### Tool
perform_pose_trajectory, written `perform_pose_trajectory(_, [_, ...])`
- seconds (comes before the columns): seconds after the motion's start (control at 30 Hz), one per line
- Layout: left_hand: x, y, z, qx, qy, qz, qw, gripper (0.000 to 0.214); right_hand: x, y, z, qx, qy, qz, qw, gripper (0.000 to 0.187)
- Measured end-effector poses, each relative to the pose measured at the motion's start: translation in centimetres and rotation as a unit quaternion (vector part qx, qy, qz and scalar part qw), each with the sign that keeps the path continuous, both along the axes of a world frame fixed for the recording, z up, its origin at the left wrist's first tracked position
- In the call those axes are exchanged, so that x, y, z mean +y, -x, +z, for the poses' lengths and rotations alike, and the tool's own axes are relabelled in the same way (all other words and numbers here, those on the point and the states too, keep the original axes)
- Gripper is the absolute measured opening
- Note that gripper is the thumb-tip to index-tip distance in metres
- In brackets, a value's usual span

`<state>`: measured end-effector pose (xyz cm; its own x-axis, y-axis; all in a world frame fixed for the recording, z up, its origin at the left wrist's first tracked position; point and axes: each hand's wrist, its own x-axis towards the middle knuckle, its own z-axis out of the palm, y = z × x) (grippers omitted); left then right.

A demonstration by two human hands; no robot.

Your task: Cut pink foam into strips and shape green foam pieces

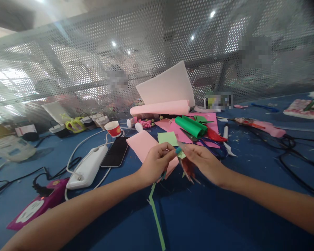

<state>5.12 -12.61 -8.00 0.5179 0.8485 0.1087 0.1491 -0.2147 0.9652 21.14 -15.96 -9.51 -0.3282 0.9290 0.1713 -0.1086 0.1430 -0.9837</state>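
Observation:
My left hand (157,162) is closed in a pinch, thumb and fingertips at a small piece of light green paper (182,154). From the other side my right hand (206,163) pinches the same piece, its fingertips slightly blurred. Below the fingers of my right hand is a reddish-brown, pointed shape (188,170) that I cannot make out clearly. A narrow light green paper strip (157,216) runs from under my left hand toward the near edge. Just beyond the hands lie a light green paper square (167,138) and a folded pink sheet (141,143).
Behind are a rolled green sheet (189,126), a pink paper roll (159,107) and red-handled scissors (216,135). At left are a phone (115,152), white power strip (87,167), paper cup (113,129) and purple box (39,205). A pink glue gun (264,127) with cables lies right.

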Motion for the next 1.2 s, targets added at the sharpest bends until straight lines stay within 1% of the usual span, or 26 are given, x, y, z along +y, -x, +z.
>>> perform_pose_trajectory(0.1, [-0.1, 0.0, 0.2, -0.016, -0.015, 0.026, 0.999, 0.028, 0.3, -0.2, 0.0, -0.031, -0.015, -0.004, 0.999, 0.036])
perform_pose_trajectory(0.2, [-0.1, 0.1, 0.3, -0.013, -0.021, 0.032, 0.999, 0.026, 0.6, -0.4, 0.1, -0.041, -0.03, -0.003, 0.999, 0.035])
perform_pose_trajectory(0.33, [0.2, 0.3, 0.0, 0.012, -0.017, 0.018, 1.0, 0.026, 0.7, -0.8, 0.4, -0.074, -0.065, -0.008, 0.995, 0.034])
perform_pose_trajectory(0.5, [0.8, 0.5, -0.5, 0.036, -0.036, -0.007, 0.999, 0.028, 0.8, -1.2, 0.7, -0.111, -0.095, -0.008, 0.989, 0.032])
perform_pose_trajectory(0.63, [0.9, 0.7, -0.3, 0.061, -0.045, -0.029, 0.997, 0.028, 0.9, -1.3, 0.7, -0.128, -0.108, -0.01, 0.986, 0.031])
perform_pose_trajectory(0.67, [0.9, 0.8, -0.1, 0.073, -0.05, -0.038, 0.995, 0.028, 0.9, -1.3, 0.7, -0.131, -0.108, -0.008, 0.985, 0.031])
perform_pose_trajectory(0.73, [1.1, 1.0, 0.3, 0.099, -0.046, -0.081, 0.991, 0.03, 0.9, -1.4, 0.9, -0.137, -0.105, 0.006, 0.985, 0.029])
perform_pose_trajectory(0.83, [1.4, 1.1, 0.7, 0.115, 0.001, -0.177, 0.977, 0.035, 0.9, -1.6, 1.4, -0.15, -0.095, 0.044, 0.983, 0.026])
perform_pose_trajectory(0.87, [1.5, 1.2, 0.8, 0.108, 0.014, -0.201, 0.974, 0.037, 0.9, -1.7, 1.5, -0.152, -0.089, 0.053, 0.983, 0.025])
perform_pose_trajectory(0.9, [1.6, 1.2, 0.8, 0.097, 0.019, -0.211, 0.973, 0.04, 0.9, -1.7, 1.6, -0.154, -0.082, 0.059, 0.983, 0.025])
perform_pose_trajectory(1.0, [1.8, 1.1, 0.9, 0.061, 0.008, -0.19, 0.98, 0.047, 0.8, -1.7, 1.8, -0.162, -0.055, 0.064, 0.983, 0.027])
perform_pose_trajectory(1.07, [1.7, 1.1, 1.1, 0.052, -0.004, -0.178, 0.983, 0.046, 0.7, -1.6, 1.8, -0.172, -0.037, 0.076, 0.981, 0.029])
perform_pose_trajectory(1.2, [1.5, 1.1, 1.5, 0.088, -0.045, -0.18, 0.979, 0.039, 0.4, -1.4, 1.7, -0.177, -0.017, 0.108, 0.978, 0.031])
